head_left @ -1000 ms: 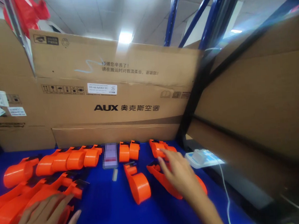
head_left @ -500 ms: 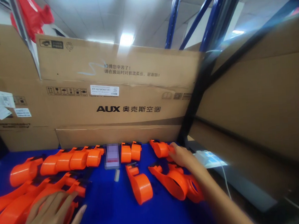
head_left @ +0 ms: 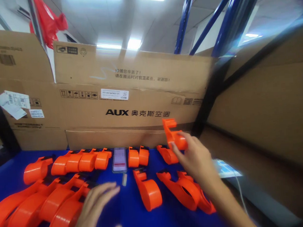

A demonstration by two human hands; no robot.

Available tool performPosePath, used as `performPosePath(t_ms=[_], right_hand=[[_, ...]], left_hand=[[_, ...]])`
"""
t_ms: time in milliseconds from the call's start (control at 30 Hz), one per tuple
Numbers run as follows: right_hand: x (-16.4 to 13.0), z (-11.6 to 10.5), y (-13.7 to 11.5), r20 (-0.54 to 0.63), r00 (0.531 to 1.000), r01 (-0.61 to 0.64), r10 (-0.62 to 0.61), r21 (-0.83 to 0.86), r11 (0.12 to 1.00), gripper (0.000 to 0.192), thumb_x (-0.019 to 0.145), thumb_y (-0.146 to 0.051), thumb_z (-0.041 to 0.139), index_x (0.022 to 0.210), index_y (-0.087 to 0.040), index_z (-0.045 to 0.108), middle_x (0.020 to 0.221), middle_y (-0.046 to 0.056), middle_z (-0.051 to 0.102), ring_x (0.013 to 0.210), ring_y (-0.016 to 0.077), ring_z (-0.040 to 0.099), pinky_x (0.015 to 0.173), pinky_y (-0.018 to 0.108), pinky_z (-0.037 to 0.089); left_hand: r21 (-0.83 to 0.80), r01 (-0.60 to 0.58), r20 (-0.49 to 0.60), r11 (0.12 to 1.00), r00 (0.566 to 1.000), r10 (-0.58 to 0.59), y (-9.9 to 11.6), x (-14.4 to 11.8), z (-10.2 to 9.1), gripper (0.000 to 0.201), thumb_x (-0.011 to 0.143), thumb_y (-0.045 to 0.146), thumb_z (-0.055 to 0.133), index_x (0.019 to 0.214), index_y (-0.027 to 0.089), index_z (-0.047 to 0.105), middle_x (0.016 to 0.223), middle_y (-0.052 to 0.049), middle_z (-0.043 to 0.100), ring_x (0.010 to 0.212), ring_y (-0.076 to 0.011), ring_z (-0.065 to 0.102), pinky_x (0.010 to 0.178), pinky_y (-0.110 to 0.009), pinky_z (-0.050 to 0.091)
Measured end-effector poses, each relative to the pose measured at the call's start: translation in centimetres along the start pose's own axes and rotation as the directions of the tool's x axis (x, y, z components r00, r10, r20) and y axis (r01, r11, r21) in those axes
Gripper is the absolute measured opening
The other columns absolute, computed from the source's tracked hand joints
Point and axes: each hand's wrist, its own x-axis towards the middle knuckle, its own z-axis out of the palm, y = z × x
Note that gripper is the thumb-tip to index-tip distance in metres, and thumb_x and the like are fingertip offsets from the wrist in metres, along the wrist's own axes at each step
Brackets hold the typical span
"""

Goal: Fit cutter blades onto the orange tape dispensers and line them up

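Note:
My right hand (head_left: 195, 158) holds an orange plastic tape dispenser (head_left: 173, 134) lifted above the blue table (head_left: 129, 217), in front of the AUX cardboard box (head_left: 130, 101). My left hand (head_left: 96, 212) hovers with its fingers spread over the near row of orange dispensers (head_left: 52, 208) at the lower left. Another orange dispenser (head_left: 149, 191) lies alone in the middle of the table. Two more dispensers (head_left: 187, 193) lie under my right forearm.
A back row of orange dispensers (head_left: 80, 161) lines the foot of the boxes, with a small blurred card (head_left: 119, 159) among them. Large cardboard boxes wall the back and right side (head_left: 264, 113). Blue rack posts (head_left: 184, 22) rise behind. A white device with a cable (head_left: 225, 169) sits right.
My right hand has taken an orange dispenser from the back row and raised it. My left hand has slid right, off the near dispensers. The view has tilted upward.

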Motion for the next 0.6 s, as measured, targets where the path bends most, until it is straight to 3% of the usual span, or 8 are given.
performPosePath(t_ms=[67, 133, 200, 267, 367, 467, 533, 600], right_hand=[[-1.7, -0.7, -4.3, 0.019, 0.990, 0.132, -0.139, 0.191, 0.973, 0.041, 0.092, -0.039, 0.056, 0.129, -0.020, 0.056, 0.109, 0.012, 0.067, 0.096, 0.0278, 0.067, 0.083, 0.040, 0.053], [-3.9, -0.9, -8.1, 0.052, 0.969, 0.211, -0.242, 0.340, 0.916, 0.041, 0.091, -0.034, 0.058, 0.130, -0.021, 0.055, 0.106, 0.011, 0.067, 0.095, 0.0264, 0.067, 0.082, 0.039, 0.056], [-6.1, -0.7, -10.9, 0.140, 0.934, 0.233, -0.328, 0.456, 0.859, 0.042, 0.090, -0.028, 0.058, 0.132, -0.023, 0.054, 0.113, 0.011, 0.066, 0.093, 0.0239, 0.069, 0.078, 0.036, 0.058], [-7.7, -0.5, -12.6, 0.234, 0.893, 0.220, -0.383, 0.516, 0.828, 0.045, 0.091, -0.029, 0.058, 0.135, -0.025, 0.052, 0.117, 0.011, 0.064, 0.091, 0.0228, 0.069, 0.077, 0.035, 0.060], [-8.4, -0.5, -13.0, 0.283, 0.863, 0.231, -0.418, 0.515, 0.826, 0.053, 0.093, -0.038, 0.058, 0.143, -0.024, 0.046, 0.129, 0.013, 0.062, 0.109, 0.0288, 0.065, 0.086, 0.042, 0.059], [-7.7, -0.7, -11.7, 0.321, 0.825, 0.287, -0.466, 0.472, 0.834, 0.057, 0.095, -0.037, 0.056, 0.149, -0.025, 0.040, 0.142, 0.011, 0.055, 0.128, 0.0289, 0.054, 0.106, 0.048, 0.046], [-7.3, -0.5, -10.4, 0.413, 0.766, 0.326, -0.493, 0.410, 0.852, 0.054, 0.094, -0.038, 0.057, 0.146, -0.029, 0.045, 0.139, 0.009, 0.059, 0.126, 0.0295, 0.054, 0.110, 0.053, 0.039], [-7.4, 0.2, -9.1, 0.515, 0.697, 0.353, -0.498, 0.358, 0.864, 0.054, 0.090, -0.042, 0.063, 0.142, -0.031, 0.051, 0.134, 0.010, 0.062, 0.124, 0.0316, 0.055, 0.108, 0.056, 0.038]], left_hand=[[-0.375, 0.274, 0.135, 0.886, 0.961, -0.240, 1.3, 3.2, 0.5, 0.059, 0.088, 0.041, 0.063, 0.145, 0.035, 0.047, 0.149, -0.008, 0.051, 0.129, -0.0324, 0.053, 0.104, -0.049, 0.044], [-0.668, 0.427, 0.216, 0.610, 0.895, -0.391, 2.0, 6.4, 0.9, 0.055, 0.091, 0.049, 0.059, 0.142, 0.029, 0.050, 0.145, -0.010, 0.056, 0.132, -0.0312, 0.051, 0.106, -0.047, 0.043], [-0.788, 0.490, 0.343, 0.371, 0.852, -0.396, 2.2, 8.7, 1.4, 0.052, 0.089, 0.054, 0.059, 0.131, 0.023, 0.059, 0.134, -0.014, 0.064, 0.125, -0.0334, 0.057, 0.098, -0.046, 0.049], [-0.813, 0.517, 0.392, 0.267, 0.826, -0.406, 2.0, 9.9, 1.9, 0.048, 0.085, 0.051, 0.067, 0.122, 0.022, 0.063, 0.121, -0.012, 0.071, 0.113, -0.0326, 0.065, 0.091, -0.043, 0.052], [-0.849, 0.462, 0.290, 0.257, 0.813, -0.505, 1.4, 10.5, 2.0, 0.041, 0.078, 0.044, 0.075, 0.109, 0.019, 0.067, 0.103, -0.009, 0.077, 0.097, -0.0280, 0.072, 0.086, -0.037, 0.053], [-0.852, 0.435, 0.233, 0.292, 0.814, -0.532, 1.1, 11.4, 0.2, 0.033, 0.076, 0.042, 0.075, 0.096, 0.016, 0.068, 0.087, -0.008, 0.077, 0.080, -0.0244, 0.073, 0.074, -0.032, 0.055], [-0.837, 0.468, 0.274, 0.283, 0.807, -0.523, 1.0, 12.3, -1.7, 0.032, 0.077, 0.043, 0.072, 0.091, 0.015, 0.068, 0.077, -0.007, 0.076, 0.064, -0.0216, 0.071, 0.062, -0.030, 0.054], [-0.837, 0.425, 0.246, 0.343, 0.854, -0.458, 0.6, 13.2, -3.4, 0.029, 0.080, 0.043, 0.071, 0.088, 0.015, 0.067, 0.082, -0.008, 0.077, 0.061, -0.0197, 0.069, 0.057, -0.028, 0.053]])
